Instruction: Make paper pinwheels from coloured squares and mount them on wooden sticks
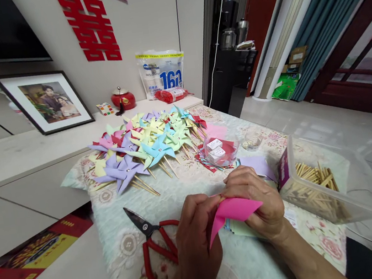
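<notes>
My left hand and my right hand are both closed on a folded pink paper piece just above the table. The fingers of both hands pinch it near its top edge, where a thin wooden stick seems to show between them. Red-handled scissors lie on the floral tablecloth just left of my left hand. A clear plastic box of wooden sticks stands right of my right hand.
A heap of finished paper pinwheels in several colours lies farther back on the table. A small clear bowl with white packets and a glass dish sit behind my hands. A framed photo leans on the wall ledge.
</notes>
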`<state>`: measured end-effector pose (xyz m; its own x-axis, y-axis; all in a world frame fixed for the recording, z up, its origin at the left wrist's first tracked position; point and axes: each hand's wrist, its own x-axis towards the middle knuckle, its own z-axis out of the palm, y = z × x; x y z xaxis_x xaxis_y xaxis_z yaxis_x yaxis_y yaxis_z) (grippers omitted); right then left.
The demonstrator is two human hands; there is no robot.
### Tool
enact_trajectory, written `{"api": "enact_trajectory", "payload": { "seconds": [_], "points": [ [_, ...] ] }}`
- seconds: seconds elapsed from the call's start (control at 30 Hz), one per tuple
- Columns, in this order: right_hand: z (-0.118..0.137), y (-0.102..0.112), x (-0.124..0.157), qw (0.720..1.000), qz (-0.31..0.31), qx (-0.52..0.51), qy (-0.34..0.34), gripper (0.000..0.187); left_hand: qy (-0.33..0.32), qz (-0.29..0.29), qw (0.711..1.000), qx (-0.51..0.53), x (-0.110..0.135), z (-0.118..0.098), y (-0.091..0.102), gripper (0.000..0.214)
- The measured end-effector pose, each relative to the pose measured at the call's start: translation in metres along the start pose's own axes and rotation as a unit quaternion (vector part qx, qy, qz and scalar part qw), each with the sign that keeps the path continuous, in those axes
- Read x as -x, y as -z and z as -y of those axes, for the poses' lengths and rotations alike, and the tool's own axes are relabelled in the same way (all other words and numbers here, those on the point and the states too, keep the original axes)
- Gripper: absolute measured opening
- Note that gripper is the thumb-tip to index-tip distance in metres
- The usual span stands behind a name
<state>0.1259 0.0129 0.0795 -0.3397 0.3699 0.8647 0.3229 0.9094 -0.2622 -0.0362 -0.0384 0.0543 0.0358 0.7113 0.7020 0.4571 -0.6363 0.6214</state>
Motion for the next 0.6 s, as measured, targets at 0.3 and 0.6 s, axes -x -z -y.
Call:
{"api": "enact_trajectory", "payload": {
  "seconds": [0.3,0.6],
  "points": [
    [0.002,0.000,0.000,0.999,0.016,-0.008,-0.026,0.024,0.012,0.010,1.000,0.016,0.003,0.000,-0.003,0.044],
    [-0.014,0.008,0.004,0.969,0.129,-0.075,-0.196,0.009,0.169,0.084,0.975,0.116,-0.001,0.006,-0.012,0.019]
  ]
}}
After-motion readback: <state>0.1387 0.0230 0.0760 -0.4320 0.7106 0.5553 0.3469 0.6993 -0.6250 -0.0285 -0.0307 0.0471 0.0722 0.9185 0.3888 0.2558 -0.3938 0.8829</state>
